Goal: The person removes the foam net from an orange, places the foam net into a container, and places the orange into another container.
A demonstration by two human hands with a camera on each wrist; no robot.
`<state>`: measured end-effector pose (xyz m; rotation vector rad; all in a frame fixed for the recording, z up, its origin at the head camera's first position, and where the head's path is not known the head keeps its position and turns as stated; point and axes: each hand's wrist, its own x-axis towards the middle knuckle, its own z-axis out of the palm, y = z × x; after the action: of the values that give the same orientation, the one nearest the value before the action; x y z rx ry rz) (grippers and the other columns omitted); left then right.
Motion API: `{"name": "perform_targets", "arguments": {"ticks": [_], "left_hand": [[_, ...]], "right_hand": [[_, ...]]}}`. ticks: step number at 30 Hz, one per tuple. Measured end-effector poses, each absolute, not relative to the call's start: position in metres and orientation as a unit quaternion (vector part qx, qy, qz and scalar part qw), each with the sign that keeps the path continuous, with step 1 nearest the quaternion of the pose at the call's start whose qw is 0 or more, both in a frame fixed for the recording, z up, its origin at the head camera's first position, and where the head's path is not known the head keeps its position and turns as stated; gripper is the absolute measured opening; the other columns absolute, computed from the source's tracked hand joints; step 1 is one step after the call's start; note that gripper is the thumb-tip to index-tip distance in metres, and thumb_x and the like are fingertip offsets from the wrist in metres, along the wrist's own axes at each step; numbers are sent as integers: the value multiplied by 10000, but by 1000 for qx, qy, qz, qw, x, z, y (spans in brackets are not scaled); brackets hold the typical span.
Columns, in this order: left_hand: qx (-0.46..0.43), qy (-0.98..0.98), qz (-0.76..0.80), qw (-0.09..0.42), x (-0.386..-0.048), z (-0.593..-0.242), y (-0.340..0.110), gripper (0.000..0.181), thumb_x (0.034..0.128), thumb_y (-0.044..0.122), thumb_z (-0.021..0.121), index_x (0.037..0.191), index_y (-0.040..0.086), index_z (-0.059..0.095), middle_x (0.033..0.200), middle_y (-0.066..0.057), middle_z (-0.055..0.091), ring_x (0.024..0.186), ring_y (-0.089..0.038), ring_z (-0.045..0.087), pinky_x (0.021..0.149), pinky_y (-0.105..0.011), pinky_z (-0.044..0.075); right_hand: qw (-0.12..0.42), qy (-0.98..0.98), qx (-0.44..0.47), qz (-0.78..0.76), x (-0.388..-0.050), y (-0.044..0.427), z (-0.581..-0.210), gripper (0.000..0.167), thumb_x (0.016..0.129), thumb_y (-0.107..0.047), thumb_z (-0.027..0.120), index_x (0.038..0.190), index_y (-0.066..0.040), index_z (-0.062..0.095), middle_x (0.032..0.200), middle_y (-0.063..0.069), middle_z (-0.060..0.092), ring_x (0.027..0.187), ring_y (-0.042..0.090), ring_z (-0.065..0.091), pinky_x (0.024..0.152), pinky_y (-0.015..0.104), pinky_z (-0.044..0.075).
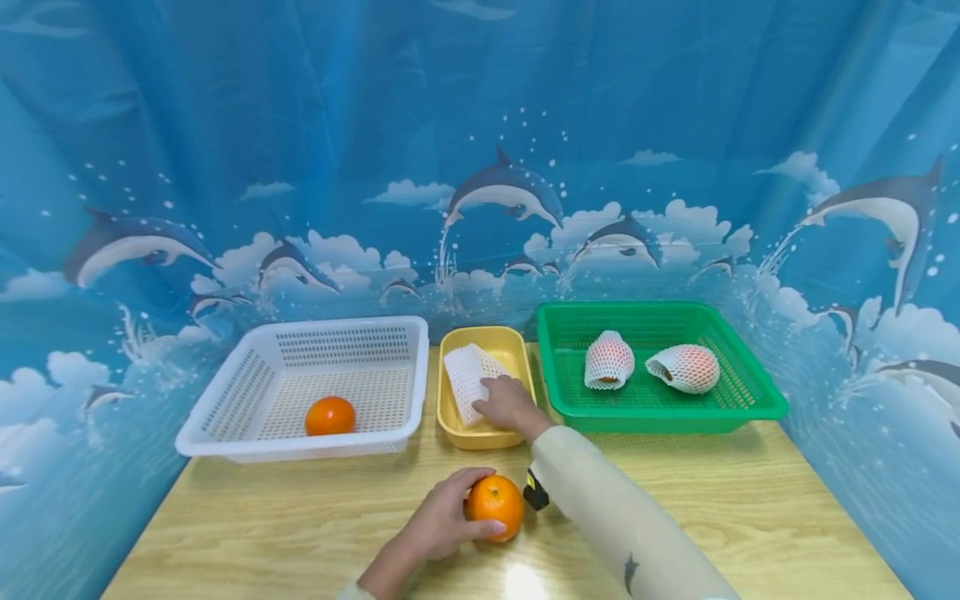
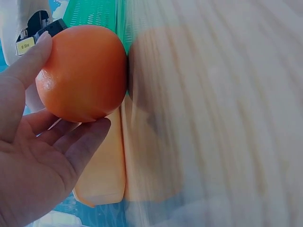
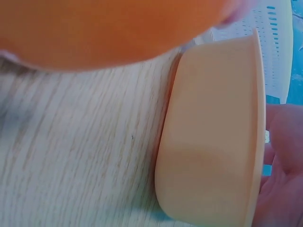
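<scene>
The place looks like an indoor, curtained recording booth: a blue dolphin-print curtain point(image 1: 375, 108) hangs in folds and closes in the far, left and right edges of the wood-grain surface point(image 1: 285, 525), and a small black device point(image 1: 536, 492) with a yellow label point(image 1: 532, 482) shows beside one sleeve point(image 1: 622, 508).

My left hand point(image 2: 38, 161) cups a smooth orange fruit point(image 2: 85, 73) between thumb and fingers; the fruit rests on the wood-grained tabletop point(image 2: 213, 94). Beyond stands a yellow container point(image 2: 106, 161); to the right, a green basket point(image 2: 92, 12) and a black device point(image 2: 51, 28) with a yellow label point(image 2: 25, 46).
</scene>
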<state>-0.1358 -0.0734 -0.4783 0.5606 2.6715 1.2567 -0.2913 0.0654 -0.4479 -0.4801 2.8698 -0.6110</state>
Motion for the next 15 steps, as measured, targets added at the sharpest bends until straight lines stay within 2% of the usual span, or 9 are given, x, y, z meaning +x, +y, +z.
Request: {"name": "perform_targets", "arguments": {"ticks": [4, 15], "left_hand": [[195, 888, 413, 57, -136, -479, -73, 722, 783, 444, 783, 1345, 68, 530, 1360, -109, 548, 1171, -283, 555, 966, -456, 492], [190, 883, 423, 70, -135, -478, -73, 704, 802, 418, 775, 1359, 76, 513, 1376, -119, 525, 1157, -291, 557, 947, -451, 503]], "right_hand": [[83, 964, -154, -200, -290, 65, -447, 564, 945, -339, 585, 1406, -29, 484, 1382, 161, 532, 1282, 343, 458, 1100, 437, 357], [62, 954, -156, -250, -280, 65, -445, 605, 930, -291, 617, 1394, 56, 445, 1370, 204, 531, 1242, 351, 509, 1069, 442, 405]]}}
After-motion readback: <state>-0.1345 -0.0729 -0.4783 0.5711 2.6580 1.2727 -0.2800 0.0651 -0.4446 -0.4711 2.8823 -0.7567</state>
